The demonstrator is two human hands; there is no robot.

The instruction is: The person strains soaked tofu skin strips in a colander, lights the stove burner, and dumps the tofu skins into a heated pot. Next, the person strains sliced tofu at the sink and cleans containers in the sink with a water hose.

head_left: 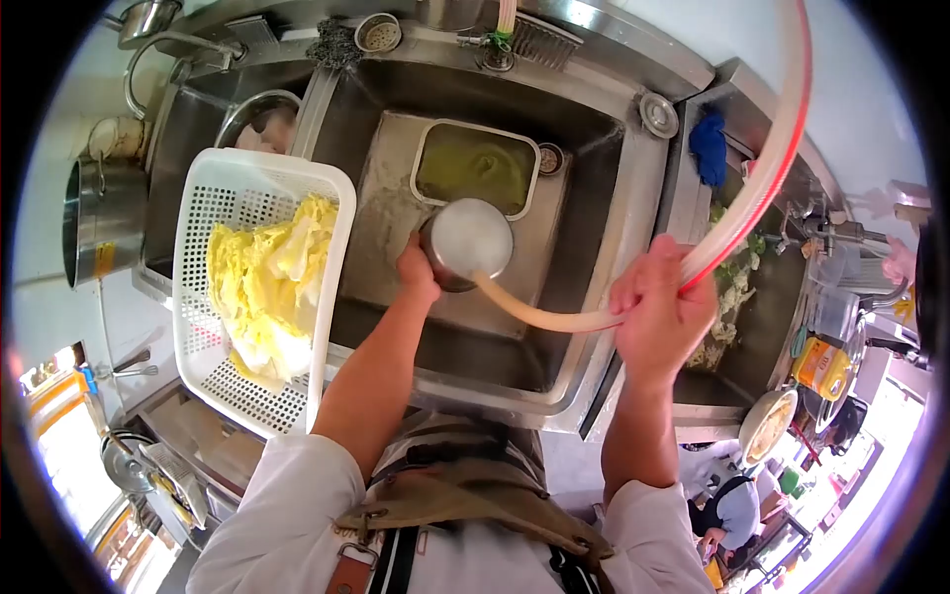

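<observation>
Over the middle sink (366, 337), my left hand (418, 269) is closed on the left side of a round metal container (473, 238). A stream of water (515, 307) runs between this container and the end of a clear hose with a red stripe (747, 213). My right hand (665, 312) is wrapped round that hose, right of the container. Just behind the container, a rectangular metal tray (423, 193) of greenish liquid stands on the sink floor. Left of my left arm, yellow-white cabbage leaves (267, 297) lie in a white perforated basket (341, 228).
The left sink holds a metal bowl (230, 124). Leafy scraps (732, 297) lie in the right sink, with a blue cloth (708, 148) at its edge. A faucet (148, 59) stands at the back left. Another person (734, 513) is at the lower right.
</observation>
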